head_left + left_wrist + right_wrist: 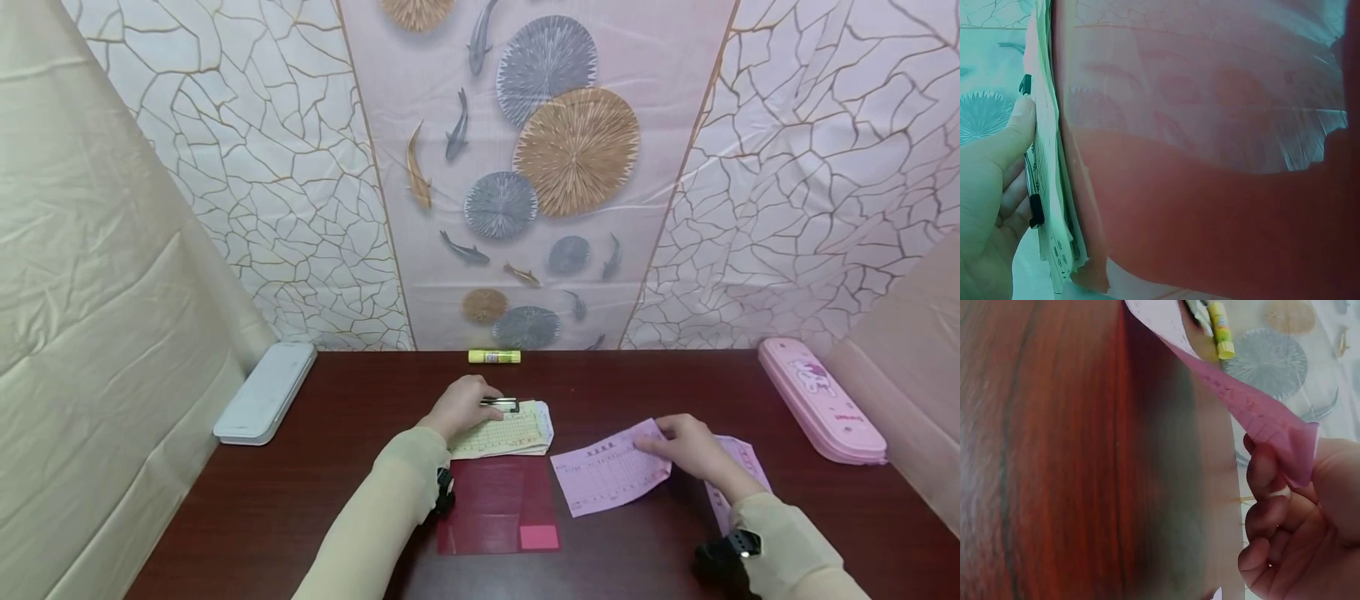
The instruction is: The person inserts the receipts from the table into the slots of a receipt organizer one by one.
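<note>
My left hand (461, 406) grips a metal clip (501, 403) with black ends, at the top of a stack of pale yellow printed forms (506, 435). In the left wrist view, the thumb lies over the clip and the fingers bend beside it. A translucent red plastic cover (1210, 219) stretches from the stack toward me. My right hand (693, 450) pinches a pink printed form (603, 471) between thumb and fingers at its right end. That sheet bends upward toward the pinch in the right wrist view. Partly hidden by the right wrist, a second pink form (741, 462) lies beyond it.
A yellow glue stick (494, 357) lies at the table's back edge. At the left is a white case (267, 392), and at the right a pink pencil case (821, 400). Patterned curtain cloth (525, 250) rises behind the dark wooden table (352, 392).
</note>
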A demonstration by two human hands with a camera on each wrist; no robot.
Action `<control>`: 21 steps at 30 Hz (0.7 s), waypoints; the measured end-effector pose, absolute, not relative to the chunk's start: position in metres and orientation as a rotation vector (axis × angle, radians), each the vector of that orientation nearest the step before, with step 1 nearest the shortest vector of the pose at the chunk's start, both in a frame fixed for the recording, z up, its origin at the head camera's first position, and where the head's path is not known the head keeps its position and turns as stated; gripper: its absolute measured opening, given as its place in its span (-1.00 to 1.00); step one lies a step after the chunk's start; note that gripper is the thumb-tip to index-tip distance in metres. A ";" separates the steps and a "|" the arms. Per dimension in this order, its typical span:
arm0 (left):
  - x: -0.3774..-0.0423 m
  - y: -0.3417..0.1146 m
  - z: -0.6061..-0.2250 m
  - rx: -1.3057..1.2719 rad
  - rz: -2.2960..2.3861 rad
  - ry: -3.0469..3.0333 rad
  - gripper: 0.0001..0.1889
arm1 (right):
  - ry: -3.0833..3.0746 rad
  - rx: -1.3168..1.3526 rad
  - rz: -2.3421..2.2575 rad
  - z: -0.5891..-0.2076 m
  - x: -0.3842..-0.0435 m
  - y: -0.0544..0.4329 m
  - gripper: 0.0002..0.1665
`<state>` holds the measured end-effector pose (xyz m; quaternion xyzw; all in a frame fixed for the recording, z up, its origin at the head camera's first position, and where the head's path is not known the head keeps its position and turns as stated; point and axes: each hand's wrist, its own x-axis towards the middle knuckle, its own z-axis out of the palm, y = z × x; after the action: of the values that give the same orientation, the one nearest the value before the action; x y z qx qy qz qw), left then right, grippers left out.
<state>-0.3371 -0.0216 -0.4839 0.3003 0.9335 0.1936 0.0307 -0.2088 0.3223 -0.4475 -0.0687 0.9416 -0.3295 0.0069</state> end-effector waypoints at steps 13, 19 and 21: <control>-0.332 -0.018 -0.478 0.955 0.503 2.894 -0.57 | 2.809 -0.203 -1.336 -0.445 -0.212 0.309 -0.68; -0.333 -0.019 -0.473 0.911 0.529 2.823 -0.50 | 2.722 -0.213 -1.469 -0.450 -0.215 0.297 -0.69; -0.333 -0.020 -0.471 0.907 0.536 2.801 -0.50 | 2.701 -0.211 -1.496 -0.450 -0.215 0.294 -0.68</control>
<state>-0.3334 -0.0199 -0.4710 0.3021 0.9334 0.1785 0.0744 -0.2153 0.2936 -0.4497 -0.0682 0.8725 -0.4833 0.0234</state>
